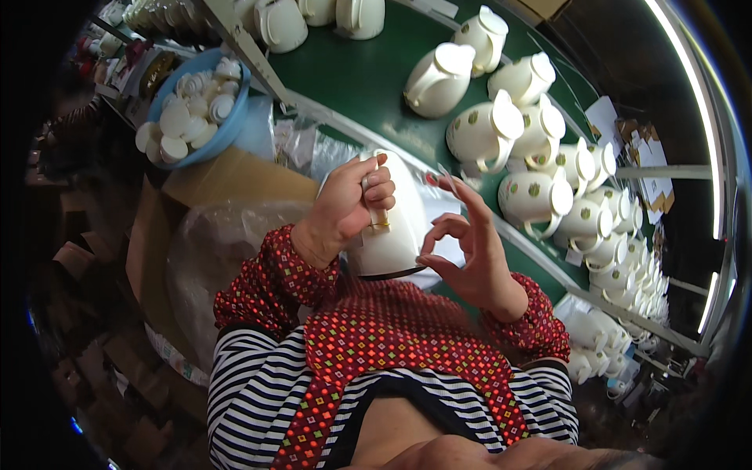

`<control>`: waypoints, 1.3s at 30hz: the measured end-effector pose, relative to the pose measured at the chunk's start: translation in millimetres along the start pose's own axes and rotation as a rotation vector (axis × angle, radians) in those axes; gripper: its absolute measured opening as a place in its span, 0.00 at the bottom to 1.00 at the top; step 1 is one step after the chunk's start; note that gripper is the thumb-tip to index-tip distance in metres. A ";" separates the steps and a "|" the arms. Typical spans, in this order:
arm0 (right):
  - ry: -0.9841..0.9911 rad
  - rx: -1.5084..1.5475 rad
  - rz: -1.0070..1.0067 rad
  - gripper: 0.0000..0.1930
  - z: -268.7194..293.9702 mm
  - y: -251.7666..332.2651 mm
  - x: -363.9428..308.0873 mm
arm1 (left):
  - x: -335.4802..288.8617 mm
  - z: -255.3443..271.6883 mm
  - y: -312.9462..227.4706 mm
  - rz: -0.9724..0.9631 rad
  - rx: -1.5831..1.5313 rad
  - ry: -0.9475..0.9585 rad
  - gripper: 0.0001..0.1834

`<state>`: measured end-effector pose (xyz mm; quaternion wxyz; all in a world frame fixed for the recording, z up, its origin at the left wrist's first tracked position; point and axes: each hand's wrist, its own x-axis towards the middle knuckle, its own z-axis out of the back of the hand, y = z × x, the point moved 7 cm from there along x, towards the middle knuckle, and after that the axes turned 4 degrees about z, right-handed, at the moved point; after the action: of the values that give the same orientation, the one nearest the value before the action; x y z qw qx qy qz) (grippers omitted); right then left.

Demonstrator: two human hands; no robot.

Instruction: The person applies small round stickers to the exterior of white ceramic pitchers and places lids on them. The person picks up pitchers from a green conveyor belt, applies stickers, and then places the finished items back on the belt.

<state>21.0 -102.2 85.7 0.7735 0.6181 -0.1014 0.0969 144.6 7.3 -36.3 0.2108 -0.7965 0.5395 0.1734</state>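
Observation:
My left hand (356,200) is closed round the handle of a white jug (399,211). The jug is held tilted in front of my chest, its dark-edged end toward me. A small yellowish tie or tag (379,225) shows at the lower end of the handle. On the jug's right side is my right hand (474,251), its index finger stretched out and the other fingers curved. The thumb tip is at the jug's dark-edged end. By the index fingertip is a thin pale sliver (446,174); I cannot tell whether it is stuck there.
On the green conveyor belt (345,78) stand several cream jugs (533,196) with printed motifs, in rows along the right. A blue basin (243,86) of white lids lies at the upper left. Below it is an open cardboard box (227,176) lined with clear plastic (211,258).

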 end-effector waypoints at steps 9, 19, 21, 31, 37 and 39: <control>0.014 0.074 -0.184 0.57 -60.0 -7.7 -65.9 | -42.8 21.2 56.7 0.055 0.071 -0.110 0.04; -0.007 0.085 -0.195 0.60 -82.6 -6.5 -81.8 | -66.4 17.3 64.0 0.028 0.077 -0.077 0.04; 0.034 -0.001 -0.183 0.61 -84.5 -4.0 -83.0 | -67.2 17.0 65.5 0.026 0.078 -0.075 0.04; -0.049 -0.406 0.019 0.63 -75.9 -9.3 -84.6 | -70.9 11.4 71.3 -0.006 0.114 -0.127 0.06; -0.157 -0.558 -0.068 0.72 -55.9 -35.9 -74.2 | -60.2 3.0 59.5 -0.031 0.101 -0.131 0.08; -0.063 -0.509 -0.152 0.74 -60.8 -36.8 -77.0 | -55.1 -0.2 51.3 -0.051 0.132 -0.098 0.09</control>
<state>-40.6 -52.7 16.8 0.9055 0.4124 -0.0996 -0.0094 77.1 33.6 -16.0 0.2935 -0.7849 0.5183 0.1707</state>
